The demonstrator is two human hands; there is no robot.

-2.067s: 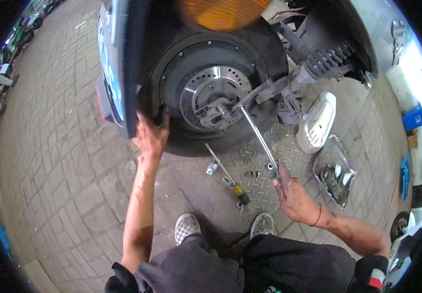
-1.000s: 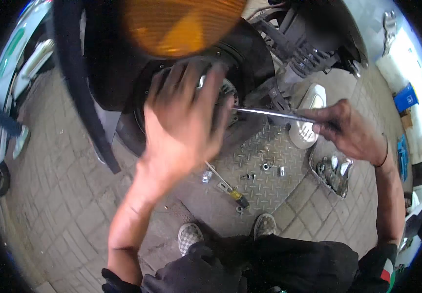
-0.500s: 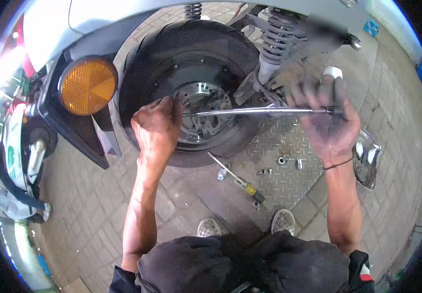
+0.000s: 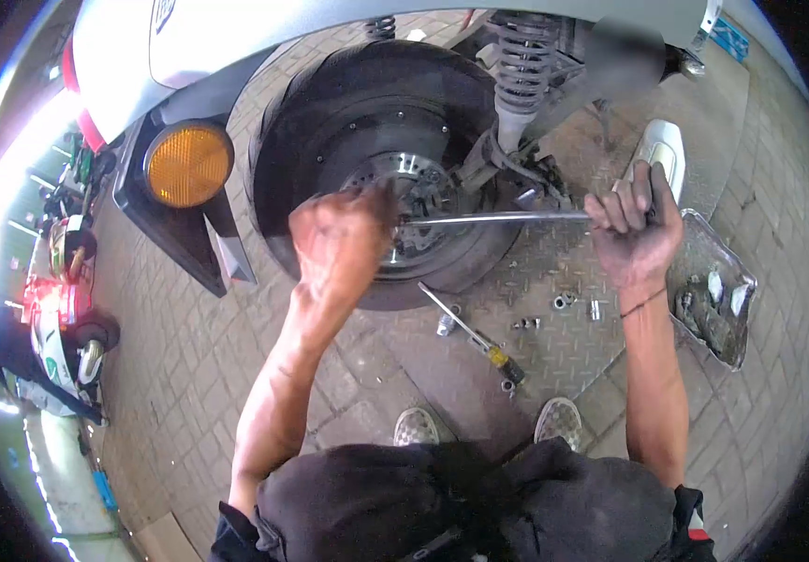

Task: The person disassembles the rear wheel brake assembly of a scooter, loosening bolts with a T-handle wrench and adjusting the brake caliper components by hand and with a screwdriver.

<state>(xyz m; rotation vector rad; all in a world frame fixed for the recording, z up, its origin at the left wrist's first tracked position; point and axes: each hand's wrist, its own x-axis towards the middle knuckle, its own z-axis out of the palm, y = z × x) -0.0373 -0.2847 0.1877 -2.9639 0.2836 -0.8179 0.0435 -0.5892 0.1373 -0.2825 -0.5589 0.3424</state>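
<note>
A long, thin silver metal rod (image 4: 507,217) runs level in front of the wheel. My right hand (image 4: 634,229) is closed around its right end, palm up with curled fingers. My left hand (image 4: 337,239) is closed at the rod's left end, over the wheel hub; its fingers are smeared by motion and hide that end. Behind the rod is a black tire (image 4: 283,150) with a brake disc (image 4: 404,167) at its centre.
A screwdriver (image 4: 496,356), a socket (image 4: 448,320) and several small metal parts (image 4: 566,302) lie on the floor. At right are a metal tray (image 4: 746,281) and a white cover (image 4: 664,150). A shock absorber (image 4: 524,70) and an orange reflector (image 4: 189,166) are above. Scooters (image 4: 58,309) stand at left.
My left hand has moved a little right and turned, now blurred. My right fingers have curled tighter around the rod's end. The view has shifted slightly.
</note>
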